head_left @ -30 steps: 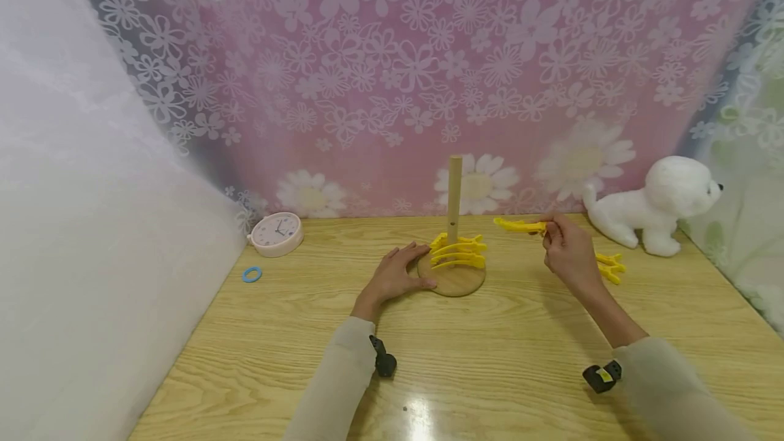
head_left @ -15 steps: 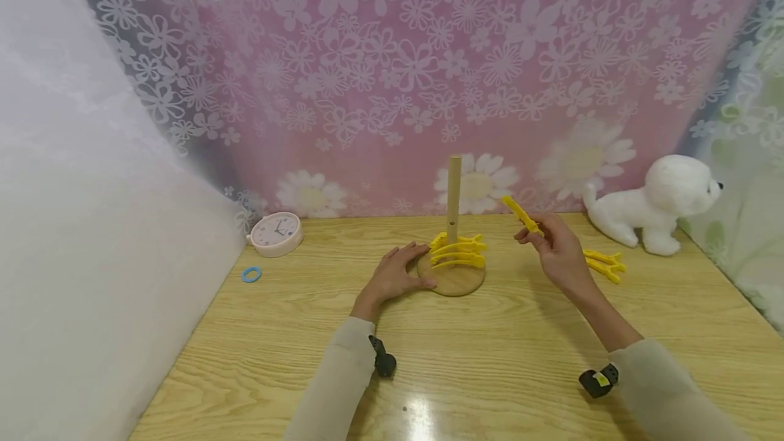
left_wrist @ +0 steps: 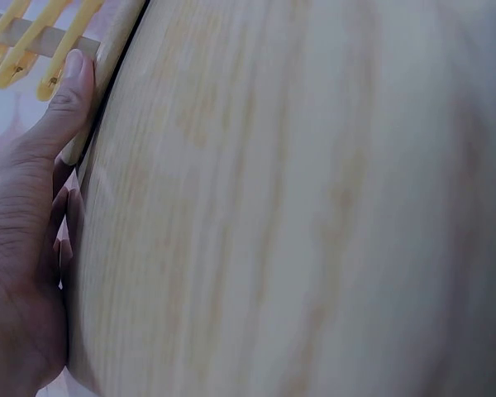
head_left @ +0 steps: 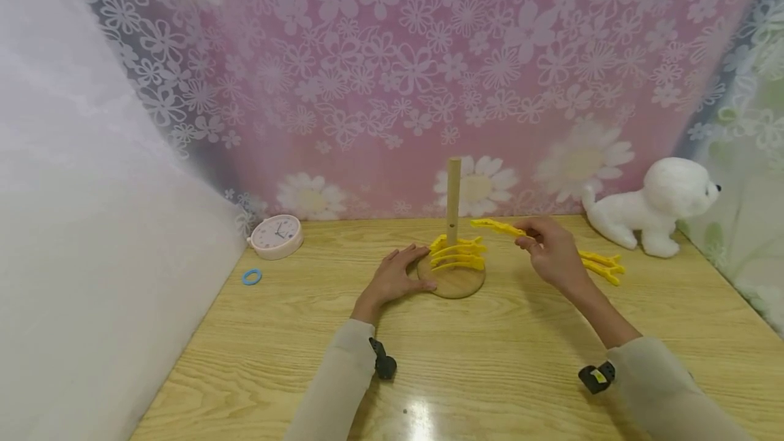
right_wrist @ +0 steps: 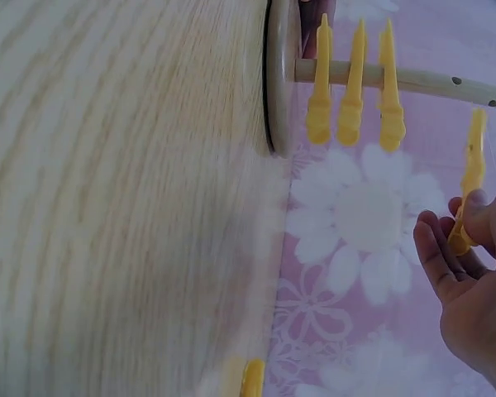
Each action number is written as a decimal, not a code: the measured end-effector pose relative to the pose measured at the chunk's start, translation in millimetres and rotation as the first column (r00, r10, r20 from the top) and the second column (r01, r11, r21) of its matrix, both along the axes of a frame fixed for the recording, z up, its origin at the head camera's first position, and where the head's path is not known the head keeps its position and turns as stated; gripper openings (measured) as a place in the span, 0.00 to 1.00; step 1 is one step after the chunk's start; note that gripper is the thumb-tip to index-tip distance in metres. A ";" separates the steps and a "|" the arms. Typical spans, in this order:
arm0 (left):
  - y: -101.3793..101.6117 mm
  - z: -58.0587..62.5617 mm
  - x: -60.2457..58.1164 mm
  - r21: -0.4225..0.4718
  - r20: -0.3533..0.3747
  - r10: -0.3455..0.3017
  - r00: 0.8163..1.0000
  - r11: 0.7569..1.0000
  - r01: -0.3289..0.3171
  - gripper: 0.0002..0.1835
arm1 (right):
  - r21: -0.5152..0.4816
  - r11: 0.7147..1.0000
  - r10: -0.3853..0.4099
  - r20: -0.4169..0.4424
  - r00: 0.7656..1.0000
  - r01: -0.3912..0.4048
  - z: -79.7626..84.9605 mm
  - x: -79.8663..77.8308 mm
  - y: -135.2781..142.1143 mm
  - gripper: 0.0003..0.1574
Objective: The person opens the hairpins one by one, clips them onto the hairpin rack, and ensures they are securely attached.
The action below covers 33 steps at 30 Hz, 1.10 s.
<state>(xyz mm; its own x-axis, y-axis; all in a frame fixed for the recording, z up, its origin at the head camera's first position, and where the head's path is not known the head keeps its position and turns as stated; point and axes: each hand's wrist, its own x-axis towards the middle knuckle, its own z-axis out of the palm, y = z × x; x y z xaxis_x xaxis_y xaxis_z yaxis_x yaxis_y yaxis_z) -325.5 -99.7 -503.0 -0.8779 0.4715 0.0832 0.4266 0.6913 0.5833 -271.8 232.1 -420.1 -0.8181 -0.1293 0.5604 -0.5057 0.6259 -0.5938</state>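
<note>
My left hand (head_left: 392,276) rests at the left edge of a round wooden base (head_left: 458,286), fingers and thumb spread along its rim. In the left wrist view the thumb (left_wrist: 70,87) lies straight against the base. A wooden post (head_left: 453,199) with small holes stands upright on it. Several yellow plastic clips (head_left: 468,262) with forked ends sit low on the post, one above another. My right hand (head_left: 551,254) pinches another yellow clip (head_left: 495,225) by one end, between thumb and fingers. Its free end points left towards the post, with a gap between.
More yellow clips (head_left: 606,265) lie on the wooden table (head_left: 490,373) behind the right hand. A white plush dog (head_left: 658,206) sits at the back right. A pink clock (head_left: 277,235) and a blue ring (head_left: 252,277) are at the left. A floral curtain (head_left: 380,87) hangs behind.
My right hand has moved slightly left with the clip, which tilted upward and then came down towards level, nearer the post. The left hand and the base have stayed put.
</note>
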 end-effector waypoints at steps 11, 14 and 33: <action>-0.9 0.3 -1.6 0.007 -0.007 -0.006 1.000 1.000 0.006 0.46 | 0.146 0.989 0.016 -0.119 0.993 0.001 -2.1 -9.3 -14.3 0.09; -1.0 0.0 -2.1 0.013 -0.008 -0.014 1.000 1.000 0.014 0.46 | 0.140 0.990 0.018 -0.114 0.993 -0.002 -1.1 -14.1 -18.3 0.09; -0.1 -0.8 -0.7 0.011 -0.005 -0.003 1.000 1.000 0.003 0.46 | 0.143 0.983 0.121 -0.046 0.992 -0.114 0.4 -33.8 -50.4 0.06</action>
<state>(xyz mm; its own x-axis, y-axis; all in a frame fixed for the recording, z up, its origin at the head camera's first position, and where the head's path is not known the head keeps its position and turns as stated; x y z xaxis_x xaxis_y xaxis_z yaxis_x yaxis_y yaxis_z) -326.2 -99.9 -503.8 -0.8762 0.4728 0.0931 0.4315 0.6837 0.5886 -305.6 181.7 -419.7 -0.7611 -0.3028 0.5736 -0.6099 0.6349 -0.4742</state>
